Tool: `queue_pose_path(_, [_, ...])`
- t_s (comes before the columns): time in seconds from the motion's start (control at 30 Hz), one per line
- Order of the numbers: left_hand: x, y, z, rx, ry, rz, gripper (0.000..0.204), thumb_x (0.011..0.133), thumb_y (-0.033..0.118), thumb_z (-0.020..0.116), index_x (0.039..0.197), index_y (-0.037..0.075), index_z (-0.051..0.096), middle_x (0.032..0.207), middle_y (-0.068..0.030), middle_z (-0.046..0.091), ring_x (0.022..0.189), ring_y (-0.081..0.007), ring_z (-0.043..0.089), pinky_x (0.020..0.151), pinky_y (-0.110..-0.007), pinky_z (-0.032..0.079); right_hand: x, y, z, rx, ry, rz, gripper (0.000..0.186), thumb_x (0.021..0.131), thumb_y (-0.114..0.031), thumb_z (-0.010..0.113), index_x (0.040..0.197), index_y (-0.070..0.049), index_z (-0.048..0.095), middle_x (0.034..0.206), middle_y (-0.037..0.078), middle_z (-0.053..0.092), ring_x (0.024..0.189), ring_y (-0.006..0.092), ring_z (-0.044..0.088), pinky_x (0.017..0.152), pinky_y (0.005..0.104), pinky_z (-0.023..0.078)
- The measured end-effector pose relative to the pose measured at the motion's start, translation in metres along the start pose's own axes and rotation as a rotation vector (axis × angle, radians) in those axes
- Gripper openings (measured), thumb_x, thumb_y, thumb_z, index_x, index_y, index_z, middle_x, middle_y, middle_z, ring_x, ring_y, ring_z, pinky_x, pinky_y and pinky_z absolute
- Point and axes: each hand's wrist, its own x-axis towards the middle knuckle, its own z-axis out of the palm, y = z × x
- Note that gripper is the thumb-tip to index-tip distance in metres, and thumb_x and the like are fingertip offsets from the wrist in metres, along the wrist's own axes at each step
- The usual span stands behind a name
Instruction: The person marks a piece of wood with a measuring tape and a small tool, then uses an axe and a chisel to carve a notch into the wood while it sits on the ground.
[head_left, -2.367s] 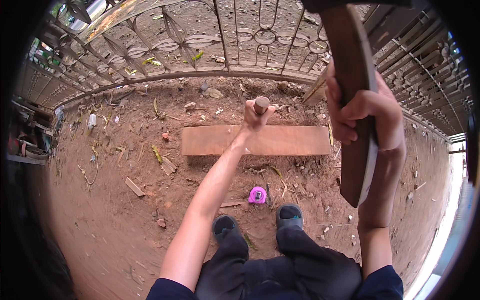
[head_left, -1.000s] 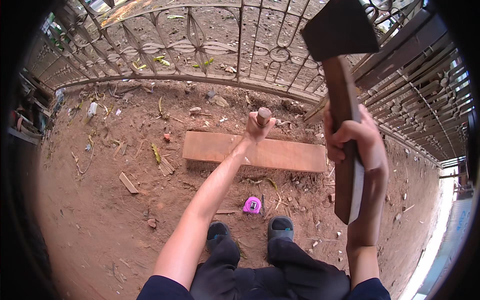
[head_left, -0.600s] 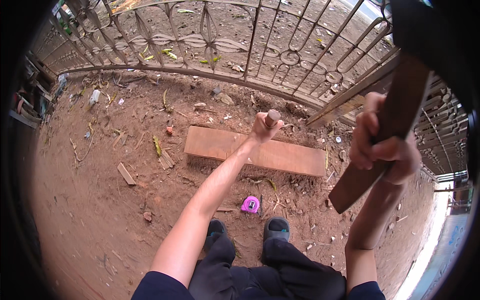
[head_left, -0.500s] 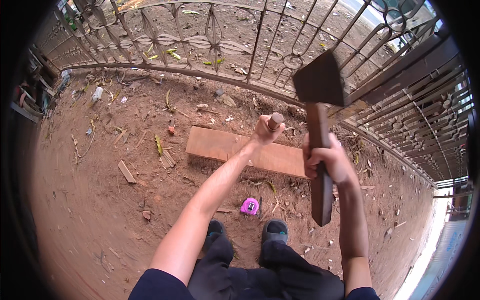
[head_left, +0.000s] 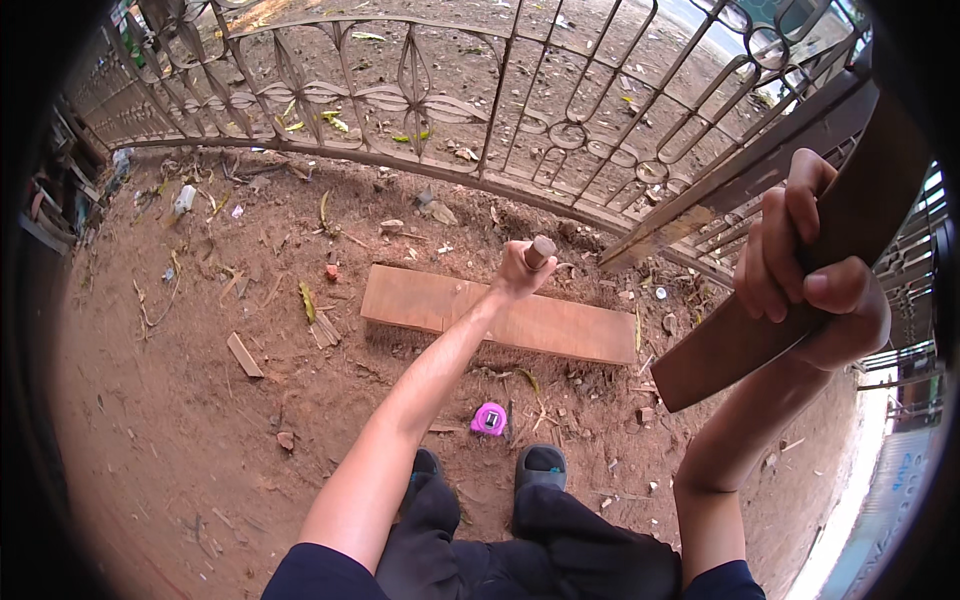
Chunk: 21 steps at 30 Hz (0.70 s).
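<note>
Flat on the reddish-brown earth (head_left: 200, 430), we have a long orange-brown wooden plank (head_left: 570, 328). Above it, our left hand (head_left: 514, 274) wraps its fingers fully around a round-ended brown wooden handle (head_left: 541, 250); its lower end is hidden. Our raised right hand (head_left: 838, 300) curls tightly round a thick dark-brown wooden shaft (head_left: 715, 365). Nearer us sits a pink tape measure (head_left: 489, 420); beyond stands an ornate metal fence (head_left: 483, 180).

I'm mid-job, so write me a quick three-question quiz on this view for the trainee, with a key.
1. Which hand grips the long dark handle?
2. The pink tape measure lies:
a) against the fence
b) on the ground between the plank and the sandals
c) on top of the plank
3. True or false: the left hand is closed around a second wooden handle.

Key:
1. The right hand
2. b
3. True
</note>
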Motion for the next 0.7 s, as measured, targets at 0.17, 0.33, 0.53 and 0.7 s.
queue_pose_path(0.17, [-0.007, -0.015, -0.005, 0.017, 0.02, 0.029, 0.023, 0.08, 0.017, 0.069, 0.064, 0.005, 0.058, 0.054, -0.0019, 0.058, 0.05, -0.0112, 0.055, 0.046, -0.033, 0.043, -0.036, 0.093, 0.003, -0.034, 0.197, 0.315, 0.025, 0.063, -0.002, 0.058, 0.085, -0.003, 0.046, 0.059, 0.007, 0.047, 0.046, 0.0182, 0.05, 0.044, 0.031, 0.042])
queue_pose_path(0.33, [0.011, -0.001, -0.007, -0.089, 0.082, 0.061, 0.023, 0.08, 0.015, 0.069, 0.064, 0.004, 0.058, 0.055, -0.0008, 0.059, 0.051, -0.0098, 0.055, 0.046, -0.032, 0.043, -0.051, 0.192, -0.006, -0.001, 0.265, 0.863, 0.016, 0.066, -0.004, 0.056, 0.08, -0.001, 0.048, 0.059, 0.007, 0.046, 0.044, 0.0171, 0.046, 0.042, 0.0323, 0.039])
queue_pose_path(0.53, [-0.002, -0.003, -0.011, -0.044, 0.012, -0.024, 0.023, 0.08, 0.014, 0.068, 0.062, 0.005, 0.058, 0.056, -0.001, 0.059, 0.052, -0.0081, 0.055, 0.046, -0.03, 0.043, -0.017, 0.065, 0.01, -0.072, 0.408, 0.271, 0.024, 0.059, -0.007, 0.052, 0.081, -0.001, 0.043, 0.054, 0.006, 0.04, 0.036, 0.0153, 0.038, 0.033, 0.0262, 0.034])
queue_pose_path(0.7, [0.0, -0.013, -0.003, -0.067, 0.017, 0.007, 0.023, 0.081, 0.014, 0.069, 0.064, 0.005, 0.057, 0.055, -0.0005, 0.057, 0.051, -0.0082, 0.053, 0.046, -0.03, 0.041, -0.003, 0.015, -0.014, 0.078, -0.119, 0.017, 0.032, 0.066, -0.004, 0.065, 0.085, -0.003, 0.039, 0.055, 0.006, 0.044, 0.043, 0.0169, 0.049, 0.041, 0.0287, 0.047])
